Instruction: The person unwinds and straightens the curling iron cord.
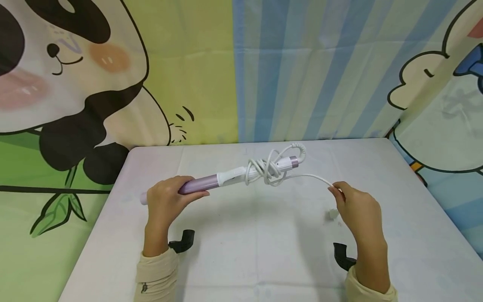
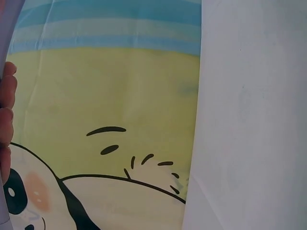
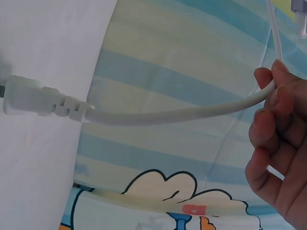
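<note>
A curling iron [image 1: 201,183], with a purple barrel and a white handle, is held above the table, tilted up toward the right. My left hand [image 1: 163,203] grips its purple barrel near the left end. White cord [image 1: 264,168] is wound in loose, crossing loops around the handle. From the loops a free stretch runs to my right hand [image 1: 358,214], which pinches it between thumb and fingertips. Beyond that pinch, the right wrist view shows the cord ending in a white plug [image 3: 31,98]. Only curled fingers [image 2: 6,91] and a strip of barrel appear at the left wrist view's edge.
Below the hands lies a white-covered table [image 1: 256,235]. A printed curtain [image 1: 196,63] with a panda and stripes stands behind its far edge and continues along the sides. Black curved wrist mounts [image 1: 185,241] stick out inward from both wrists.
</note>
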`<action>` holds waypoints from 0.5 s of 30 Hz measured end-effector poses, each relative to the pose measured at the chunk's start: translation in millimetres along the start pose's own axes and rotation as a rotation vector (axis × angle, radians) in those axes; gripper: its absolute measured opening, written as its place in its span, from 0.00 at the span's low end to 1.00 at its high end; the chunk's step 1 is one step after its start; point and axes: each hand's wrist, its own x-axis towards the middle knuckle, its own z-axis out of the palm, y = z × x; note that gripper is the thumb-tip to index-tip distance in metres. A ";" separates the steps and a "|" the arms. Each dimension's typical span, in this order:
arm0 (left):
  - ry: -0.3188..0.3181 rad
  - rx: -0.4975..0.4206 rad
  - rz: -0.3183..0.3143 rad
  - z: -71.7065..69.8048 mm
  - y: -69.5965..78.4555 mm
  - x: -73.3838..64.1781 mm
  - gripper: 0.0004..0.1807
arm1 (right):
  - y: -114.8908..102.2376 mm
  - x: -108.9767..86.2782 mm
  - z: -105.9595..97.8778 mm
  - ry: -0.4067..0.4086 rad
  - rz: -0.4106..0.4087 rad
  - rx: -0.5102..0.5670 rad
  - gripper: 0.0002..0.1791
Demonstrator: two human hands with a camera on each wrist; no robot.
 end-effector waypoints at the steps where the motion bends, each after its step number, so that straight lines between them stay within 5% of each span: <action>1: 0.006 0.005 -0.009 -0.1 -0.2 -0.4 0.33 | 0.1 -0.2 -0.3 -0.021 -0.010 0.000 0.11; 6: 0.038 0.028 -0.060 -1.5 -2.6 -2.8 0.38 | 2.5 -0.5 -3.7 -0.069 -0.004 -0.020 0.11; 15: 0.056 0.046 -0.082 -4.1 -6.2 -2.7 0.42 | 17.7 -4.3 -12.3 0.001 0.196 -0.037 0.15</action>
